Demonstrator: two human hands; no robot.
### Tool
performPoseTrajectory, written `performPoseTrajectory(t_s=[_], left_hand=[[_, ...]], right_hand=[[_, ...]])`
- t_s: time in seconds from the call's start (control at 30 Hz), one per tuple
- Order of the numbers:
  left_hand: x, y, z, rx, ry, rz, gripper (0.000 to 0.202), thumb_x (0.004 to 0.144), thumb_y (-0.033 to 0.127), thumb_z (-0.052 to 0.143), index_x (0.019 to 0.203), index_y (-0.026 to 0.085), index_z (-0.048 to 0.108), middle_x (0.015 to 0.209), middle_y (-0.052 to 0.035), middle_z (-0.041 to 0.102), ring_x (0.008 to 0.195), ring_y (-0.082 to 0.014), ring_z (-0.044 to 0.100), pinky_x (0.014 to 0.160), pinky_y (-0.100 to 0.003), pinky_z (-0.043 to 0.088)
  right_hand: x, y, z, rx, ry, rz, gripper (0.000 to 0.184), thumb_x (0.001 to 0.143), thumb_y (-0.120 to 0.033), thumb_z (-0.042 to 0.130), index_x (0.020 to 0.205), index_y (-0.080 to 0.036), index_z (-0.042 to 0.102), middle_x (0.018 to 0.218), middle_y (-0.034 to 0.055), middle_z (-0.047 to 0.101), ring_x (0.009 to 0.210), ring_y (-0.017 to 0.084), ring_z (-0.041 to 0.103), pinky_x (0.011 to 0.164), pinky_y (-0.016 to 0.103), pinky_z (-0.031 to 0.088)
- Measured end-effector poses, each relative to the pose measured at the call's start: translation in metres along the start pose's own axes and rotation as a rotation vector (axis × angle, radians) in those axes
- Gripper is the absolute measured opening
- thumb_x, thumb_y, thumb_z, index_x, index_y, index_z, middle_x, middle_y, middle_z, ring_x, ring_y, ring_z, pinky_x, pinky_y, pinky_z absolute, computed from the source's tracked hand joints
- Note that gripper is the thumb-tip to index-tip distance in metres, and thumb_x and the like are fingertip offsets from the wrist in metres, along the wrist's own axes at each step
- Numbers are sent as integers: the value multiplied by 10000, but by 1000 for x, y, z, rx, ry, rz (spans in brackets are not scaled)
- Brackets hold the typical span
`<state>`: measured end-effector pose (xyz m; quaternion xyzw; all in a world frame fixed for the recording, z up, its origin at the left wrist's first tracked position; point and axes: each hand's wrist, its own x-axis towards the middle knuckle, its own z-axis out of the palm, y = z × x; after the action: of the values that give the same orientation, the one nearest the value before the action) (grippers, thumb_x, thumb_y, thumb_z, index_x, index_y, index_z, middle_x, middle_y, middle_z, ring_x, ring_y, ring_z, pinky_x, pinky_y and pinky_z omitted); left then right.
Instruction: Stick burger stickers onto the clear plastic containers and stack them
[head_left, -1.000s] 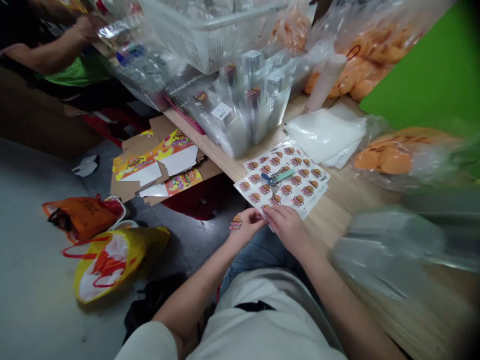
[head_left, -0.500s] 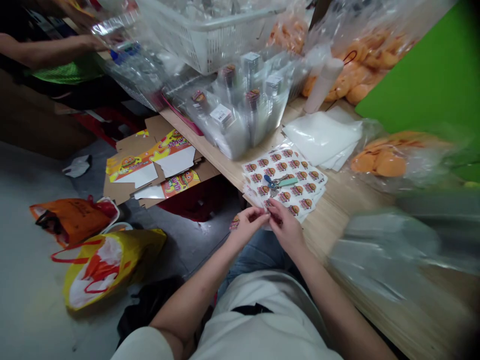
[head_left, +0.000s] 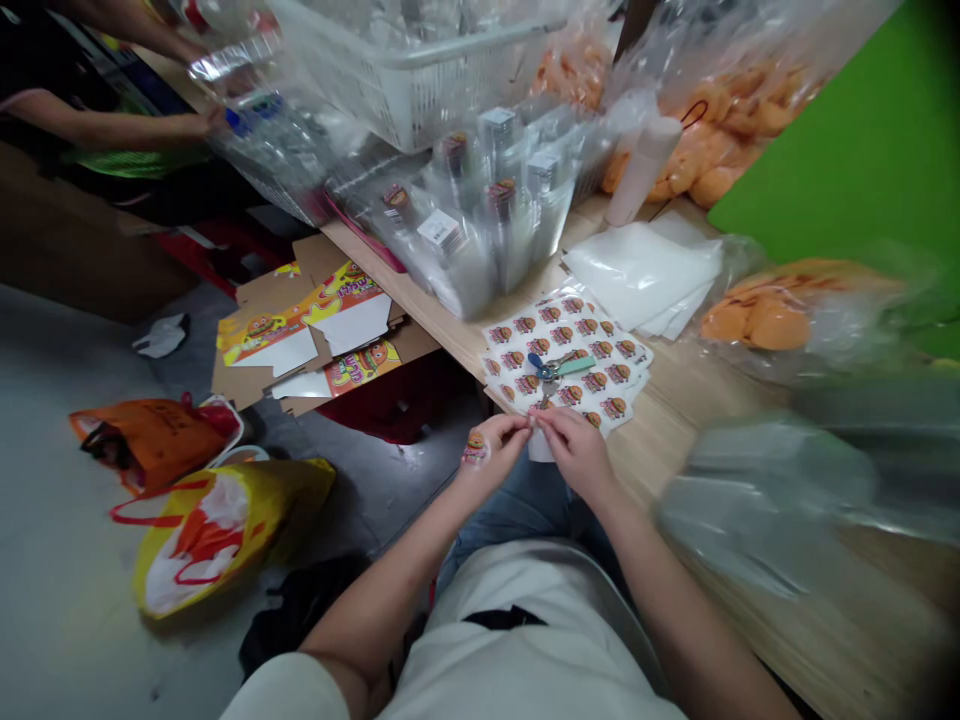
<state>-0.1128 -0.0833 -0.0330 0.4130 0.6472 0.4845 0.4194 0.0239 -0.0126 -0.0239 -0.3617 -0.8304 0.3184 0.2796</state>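
My left hand (head_left: pixel 496 452) and my right hand (head_left: pixel 579 448) meet at the table's near edge, fingertips pinched together. Whatever lies between the fingers is too small to make out. On the back of my left hand sticks a burger sticker (head_left: pixel 475 447). Just beyond my fingers, sheets of burger stickers (head_left: pixel 617 347) lie in a loose stack. A bunch of keys (head_left: pixel 549 370) with a mint-green strap rests on the top sheet. Below my fingertips, a white paper edge (head_left: pixel 540 451) hangs over the table edge.
Clear plastic packs (head_left: pixel 465 250) stand beyond the sheets, below a white basket (head_left: pixel 420 75). White bags (head_left: pixel 645 270) and bagged orange items (head_left: pixel 757 315) lie to the right. Printed flat boxes (head_left: pixel 270 335) sit at left, above a yellow bag (head_left: pixel 292 510). A co-worker's arm (head_left: pixel 127 130) reaches in.
My hands have shifted slightly, and the fingertips now meet more closely. The sticker on my left hand faces the camera more. The co-worker's arm has moved a little.
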Motion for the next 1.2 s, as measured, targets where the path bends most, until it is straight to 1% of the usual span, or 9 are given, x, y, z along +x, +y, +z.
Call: performPoseTrajectory(t_s=[0.17,0.23,0.4,0.47,0.63,0.8,0.93,1.07,1.2], left_hand=[[-1,-12,14,-82,57,-84,118,727,266,575,724,149,591,664,12,578,604,-98,521,581,-205,416],[2,-14,17,-106,74,-111,159,706,293,599,662,152,539,604,36,518,557,-78,473,539,-190,389],[10,-11,17,-209,103,-161,260,639,331,683,630,153,493,582,58,458,534,-50,415,501,-167,351],[9,-9,17,-331,92,-202,277,611,318,707,668,154,492,599,57,478,540,-45,436,519,-163,375],[4,-9,13,-422,45,-234,369,608,369,708,844,151,527,723,3,586,617,-77,548,584,-194,461],[15,-12,1,-346,40,-251,340,670,393,657,883,153,543,724,-9,611,538,-82,541,486,-197,443],[23,-10,-7,-246,8,-199,234,631,322,689,732,148,569,678,1,620,581,-101,562,547,-213,460],[20,-4,-12,-129,-36,-126,104,617,218,684,678,162,622,661,24,624,646,-108,564,642,-217,456],[16,-1,-9,-100,-56,-104,85,638,187,663,719,167,646,686,21,641,660,-111,578,653,-213,458]], right_hand=[[2,-10,-10,-28,302,170,340,930,-260,289,1078,-154,576,895,82,642,815,176,590,704,328,487],[-7,-28,-11,-111,376,53,310,901,-234,381,1157,-195,551,981,100,605,926,200,556,803,370,455],[-39,-73,0,-215,-92,-562,436,805,-163,537,1223,-286,525,1075,58,613,997,207,540,858,357,436],[-43,-73,-2,-154,-177,-484,460,803,-252,540,1260,-246,488,1133,81,584,1047,239,515,892,407,428],[-32,-31,-10,-176,38,-115,390,832,-174,442,1219,-172,491,1082,119,584,1026,241,517,910,463,422],[-35,2,-4,-340,-70,-126,348,839,-144,432,1169,-161,541,1114,121,604,1091,256,504,920,470,418],[-18,-7,-4,-266,23,-48,295,870,-254,462,1135,-192,574,984,97,633,928,219,573,817,402,479],[11,-15,-2,-277,-73,-206,252,870,-261,481,1068,-207,629,940,83,651,910,210,583,838,382,469],[18,-8,5,-85,-69,-79,223,859,-277,501,1001,-220,663,930,73,673,894,198,609,833,367,480]])
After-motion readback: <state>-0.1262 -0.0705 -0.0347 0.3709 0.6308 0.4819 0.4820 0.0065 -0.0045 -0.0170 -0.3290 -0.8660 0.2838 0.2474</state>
